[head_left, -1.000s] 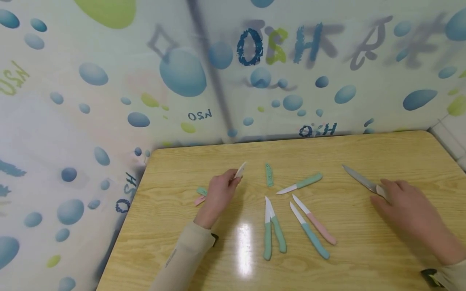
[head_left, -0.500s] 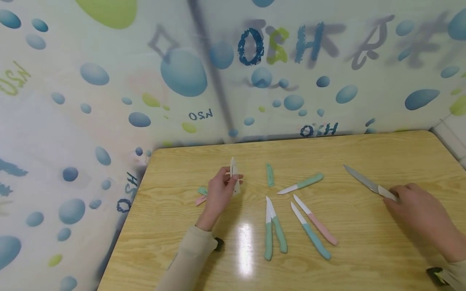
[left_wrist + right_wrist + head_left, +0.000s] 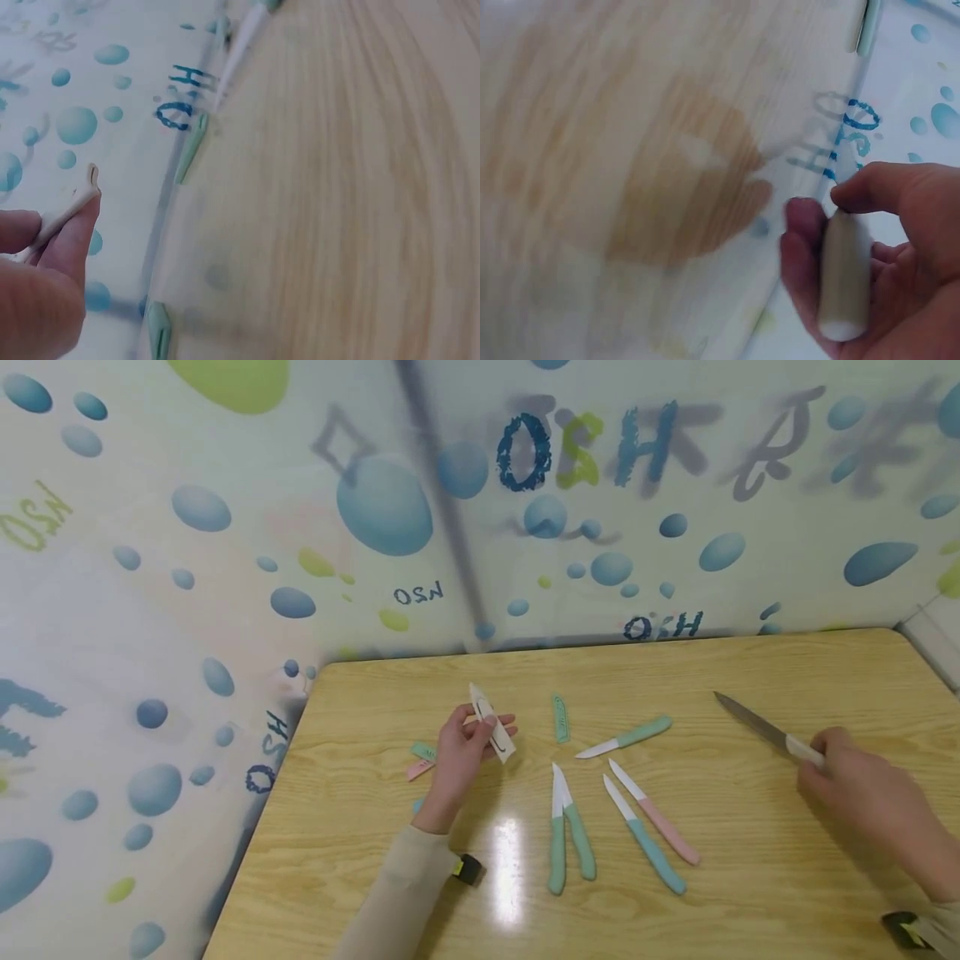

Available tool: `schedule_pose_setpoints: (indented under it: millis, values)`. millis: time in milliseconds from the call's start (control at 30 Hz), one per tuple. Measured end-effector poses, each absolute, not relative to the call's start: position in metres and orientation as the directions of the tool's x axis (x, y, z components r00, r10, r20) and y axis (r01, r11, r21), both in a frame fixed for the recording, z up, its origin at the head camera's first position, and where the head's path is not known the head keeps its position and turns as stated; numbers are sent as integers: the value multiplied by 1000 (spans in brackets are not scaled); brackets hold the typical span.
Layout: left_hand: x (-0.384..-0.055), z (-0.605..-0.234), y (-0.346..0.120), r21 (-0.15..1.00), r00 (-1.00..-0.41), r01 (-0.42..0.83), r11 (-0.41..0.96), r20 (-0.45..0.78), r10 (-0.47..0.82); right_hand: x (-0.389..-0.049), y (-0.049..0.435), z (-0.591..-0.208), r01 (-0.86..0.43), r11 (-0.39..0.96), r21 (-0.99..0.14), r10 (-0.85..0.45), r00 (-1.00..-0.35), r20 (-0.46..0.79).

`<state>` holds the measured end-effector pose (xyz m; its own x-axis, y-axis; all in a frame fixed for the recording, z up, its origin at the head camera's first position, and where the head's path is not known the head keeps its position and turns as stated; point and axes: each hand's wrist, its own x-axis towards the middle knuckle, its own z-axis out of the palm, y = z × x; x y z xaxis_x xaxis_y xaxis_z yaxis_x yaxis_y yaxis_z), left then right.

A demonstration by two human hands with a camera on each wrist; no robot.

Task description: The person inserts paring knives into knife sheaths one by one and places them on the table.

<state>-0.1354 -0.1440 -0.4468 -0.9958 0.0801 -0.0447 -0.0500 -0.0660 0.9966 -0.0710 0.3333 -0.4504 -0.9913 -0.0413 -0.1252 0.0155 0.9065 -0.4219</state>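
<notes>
Between thumb and fingers, my left hand (image 3: 456,756) pinches a white knife sheath (image 3: 502,743) above the table's far left half. Its slotted end shows in the left wrist view, where the sheath (image 3: 67,211) tilts upward from the fingers. On the right side, my right hand (image 3: 866,789) grips a kitchen knife (image 3: 753,718) by its white handle (image 3: 845,281). The blade points to the far left, and the two hands are well apart. A green sheath (image 3: 561,720) lies just right of the left hand.
Bare knives lie mid-table: a green-handled one (image 3: 637,733), two more green-handled ones (image 3: 557,856) with tips together, a blue-handled one (image 3: 656,857) and a pink-handled one (image 3: 669,831). Left of the left hand lie a green sheath (image 3: 422,752), a pink sheath (image 3: 419,769) and a partly hidden blue piece (image 3: 417,806).
My left hand has turned the white sheath from a slanted edge-on pose to show its flat side, tip leaning left. The right hand has shifted slightly right with the knife.
</notes>
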Motion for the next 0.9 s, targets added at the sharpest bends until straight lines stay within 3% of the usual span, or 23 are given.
schedule_pose_setpoints:
  millis: [367, 500, 700, 900]
  values:
    - [-134, -446, -130, 913, -976, -219, -345, -205, 76, -75, 296, -440, -83, 853, -515, -132, -990, -58]
    - [-133, -444, -123, 896, -973, -231, -378, -213, 89, -71, 277, -439, -176, 818, -548, -181, -982, 44]
    - [-132, -439, -115, 886, -967, -248, -392, -202, 155, -63, 249, -436, -179, 746, -641, -205, -978, 35]
    - [-134, -438, -107, 862, -963, -263, -434, -205, 175, -58, 224, -437, -259, 706, -659, -250, -962, 110]
